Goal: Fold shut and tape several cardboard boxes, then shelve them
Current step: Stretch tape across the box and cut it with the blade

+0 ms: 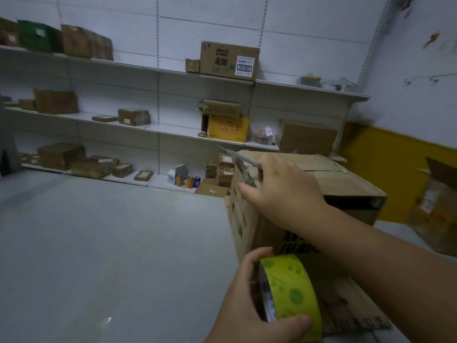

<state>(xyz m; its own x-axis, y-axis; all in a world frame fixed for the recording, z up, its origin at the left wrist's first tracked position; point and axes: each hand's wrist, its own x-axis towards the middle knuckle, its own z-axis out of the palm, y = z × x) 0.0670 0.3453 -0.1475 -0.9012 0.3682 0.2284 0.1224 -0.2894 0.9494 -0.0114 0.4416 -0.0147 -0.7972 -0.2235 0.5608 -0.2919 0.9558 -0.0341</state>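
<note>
Box (pixel 346 186): large, brown cardboard, standing on the grey surface (pixel 111 243) at the right of the view, in front of the wall shelves (pixel 173 73). Its top flaps are folded down, but a dark gap shows along the near right edge, so the closure is not flush. Whether fresh tape is on the top seam cannot be told; glossy, crumpled tape shows at the near left corner.

Right hand (pixel 284 191): resting on that top left corner, thumb stretched along the edge. A slim grey cutter (pixel 235 154) sticks out past the fingers, and the hand appears to grip it.

Left hand (pixel 244 308): low in the view, just beside the box's near side, fingers and thumb curled round a yellow-green tape roll (pixel 294 285). No free end of tape can be made out.

Handling assessment: the walls look stiff but creased, and the flaps will likely spring up unless pressed flat while tape goes over them. Weight cannot be judged, as the contents are hidden. Given its bulk, it is best lifted by two hands under opposite bottom edges, not by the flaps. The roll is light, rigid and smooth, best held through its core. The exposed cutter near the fingers is a hazard.

A second, open box (pixel 437 206) stands at the far right
</note>
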